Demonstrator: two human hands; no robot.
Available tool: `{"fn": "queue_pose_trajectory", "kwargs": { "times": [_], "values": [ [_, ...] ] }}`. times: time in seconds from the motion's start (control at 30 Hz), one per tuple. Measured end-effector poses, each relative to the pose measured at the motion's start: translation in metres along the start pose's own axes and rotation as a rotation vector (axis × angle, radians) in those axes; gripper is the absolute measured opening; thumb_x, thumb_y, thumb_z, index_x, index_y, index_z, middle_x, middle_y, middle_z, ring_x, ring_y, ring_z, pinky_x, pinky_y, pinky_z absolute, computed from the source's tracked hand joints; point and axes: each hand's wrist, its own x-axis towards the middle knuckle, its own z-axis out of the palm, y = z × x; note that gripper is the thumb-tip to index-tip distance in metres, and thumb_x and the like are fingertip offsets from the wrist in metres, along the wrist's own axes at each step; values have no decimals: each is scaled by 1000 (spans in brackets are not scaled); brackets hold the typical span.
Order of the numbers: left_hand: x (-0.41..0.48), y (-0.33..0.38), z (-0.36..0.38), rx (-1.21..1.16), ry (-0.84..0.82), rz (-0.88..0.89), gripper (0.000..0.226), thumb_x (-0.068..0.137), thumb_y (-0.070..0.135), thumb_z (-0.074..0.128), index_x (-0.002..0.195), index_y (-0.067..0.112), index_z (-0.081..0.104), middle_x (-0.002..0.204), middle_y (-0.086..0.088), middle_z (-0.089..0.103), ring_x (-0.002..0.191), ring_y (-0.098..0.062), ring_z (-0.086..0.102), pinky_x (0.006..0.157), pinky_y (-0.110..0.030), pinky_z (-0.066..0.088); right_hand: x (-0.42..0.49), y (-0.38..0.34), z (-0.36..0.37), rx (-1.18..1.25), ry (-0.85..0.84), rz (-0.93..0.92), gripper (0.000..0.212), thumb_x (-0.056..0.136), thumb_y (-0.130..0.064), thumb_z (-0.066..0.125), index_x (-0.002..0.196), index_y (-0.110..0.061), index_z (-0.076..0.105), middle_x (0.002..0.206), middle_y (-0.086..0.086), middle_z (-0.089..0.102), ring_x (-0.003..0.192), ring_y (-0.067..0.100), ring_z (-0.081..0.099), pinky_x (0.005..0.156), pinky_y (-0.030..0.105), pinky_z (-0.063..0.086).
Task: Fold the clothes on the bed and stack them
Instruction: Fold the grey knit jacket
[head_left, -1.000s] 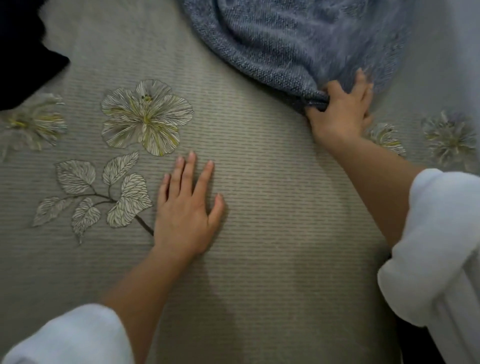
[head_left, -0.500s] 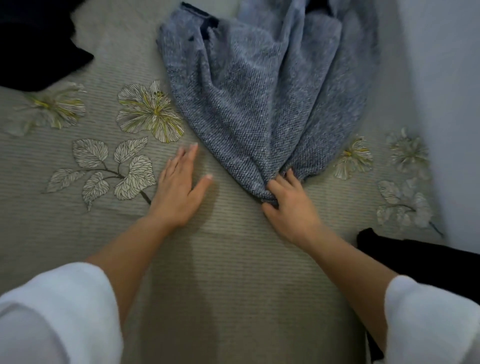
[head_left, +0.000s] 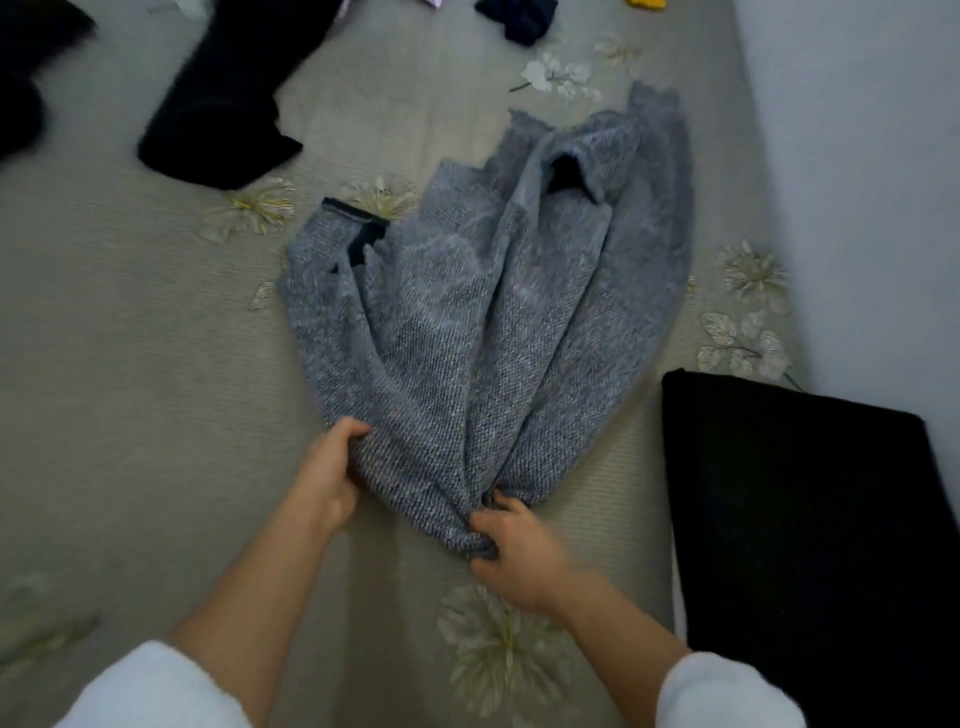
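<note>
Where it lies mid-bed on the floral beige bedspread (head_left: 130, 364), the grey knit sweater (head_left: 493, 322) runs lengthwise away from the person, gathered to a point at the near end and fanning wide farther off. Its marled weave falls in long creases, with a dark-lined opening, perhaps a cuff, at far left. The left hand (head_left: 332, 478) grips its near left edge; the right hand (head_left: 519, 551) clutches the bunched tip. A crumpled black garment (head_left: 223, 104) lies far left, a folded black garment (head_left: 805, 519) just right.
</note>
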Motion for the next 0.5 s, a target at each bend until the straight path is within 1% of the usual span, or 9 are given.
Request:
{"fn": "queue_pose_trajectory", "kwargs": {
  "times": [0.03,0.07,0.1,0.13,0.2,0.23,0.33,0.43,0.5],
  "values": [
    [-19,-6,-15,35,-11,-28,17,91,10,42,89,6,59,80,-9,66,70,-19,54,53,-24,48,-12,-7,5,7,-35,13,16,84,-29,56,99,-22,54,111,4,56,124,23,41,93,34,43],
    [-39,-13,-31,62,-17,-45,20,90,11,39,81,9,56,66,-6,64,65,-18,51,54,-26,44,-26,-14,10,10,-69,17,17,83,-29,57,98,-22,56,103,5,56,114,25,49,82,30,43],
    [-58,-20,-47,91,-17,-53,21,89,11,38,76,11,54,57,-3,60,61,-18,47,54,-27,39,-39,-20,14,18,-99,15,17,82,-28,59,97,-20,58,97,5,57,104,27,55,73,28,40],
    [-77,-27,-62,123,-1,-59,21,88,11,39,72,12,51,53,-2,56,57,-17,45,54,-27,35,-54,-27,18,38,-122,14,20,81,-26,60,99,-19,61,92,5,59,98,28,59,69,26,37],
    [-113,-42,-93,151,58,-82,21,86,7,42,67,14,47,54,-3,51,52,-14,44,50,-25,36,-86,-37,27,90,-130,34,30,79,-23,62,108,-18,67,95,3,66,96,24,63,69,21,37],
    [-132,-49,-106,150,86,-96,20,86,6,43,68,14,46,60,-4,49,54,-14,44,51,-24,37,-102,-41,31,115,-117,52,32,77,-21,63,109,-18,67,97,2,68,97,22,63,69,19,38],
    [-182,-56,-130,142,120,-94,15,86,7,45,73,14,46,69,-6,47,63,-15,44,57,-27,38,-144,-52,43,112,-67,103,30,77,-14,61,106,-19,63,104,4,68,101,23,63,71,23,44],
    [-217,-32,-137,80,131,15,16,85,5,40,72,14,43,70,-6,44,62,-16,41,55,-27,37,-168,-66,36,108,-8,106,28,77,-13,60,103,-19,53,105,6,64,98,25,61,68,26,41],
    [-237,1,-139,17,114,89,18,87,7,34,74,14,44,71,-7,45,61,-17,42,51,-28,39,-175,-80,18,104,51,83,25,77,-13,61,97,-18,48,97,5,60,93,26,59,67,29,41]
  ]
}}
